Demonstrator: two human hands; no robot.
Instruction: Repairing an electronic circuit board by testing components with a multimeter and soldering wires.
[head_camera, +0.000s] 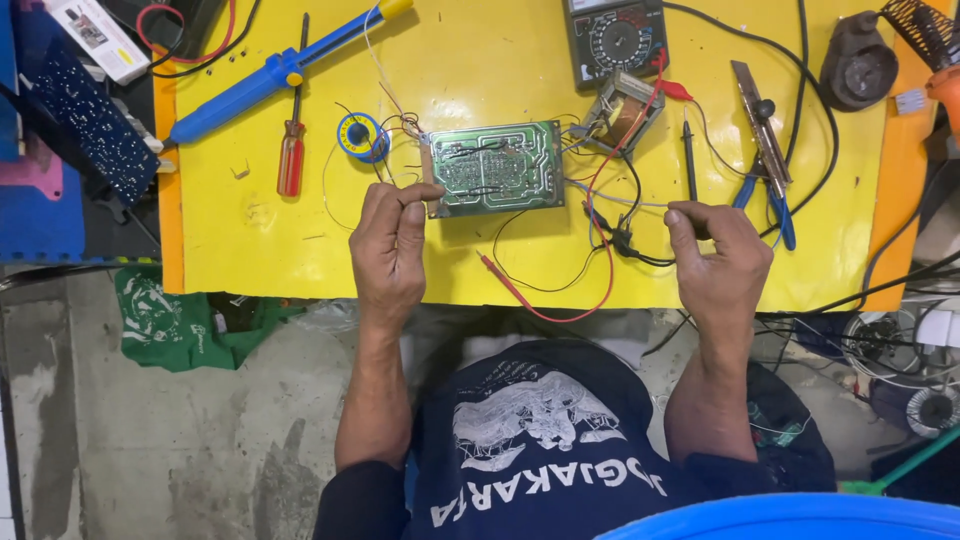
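Observation:
A green circuit board (495, 167) lies solder side up on the yellow table top (250, 240), with thin wires running off both ends. My left hand (390, 245) pinches the board's lower left corner between thumb and forefinger. Right of the board, my right hand (720, 265) is closed on a thin pale wire (620, 200) that stretches left toward the board's right edge. A black probe (689, 155) stands just above that hand, and a tangle of black and red leads (610, 245) lies between my hands.
A blue desoldering pump (280, 70), a red screwdriver (291, 160) and a solder spool (360, 137) lie left of the board. A multimeter (615, 40), a small transformer (625, 115) and blue-handled pliers (765, 160) sit to the right. A green cloth (180, 320) hangs below the table edge.

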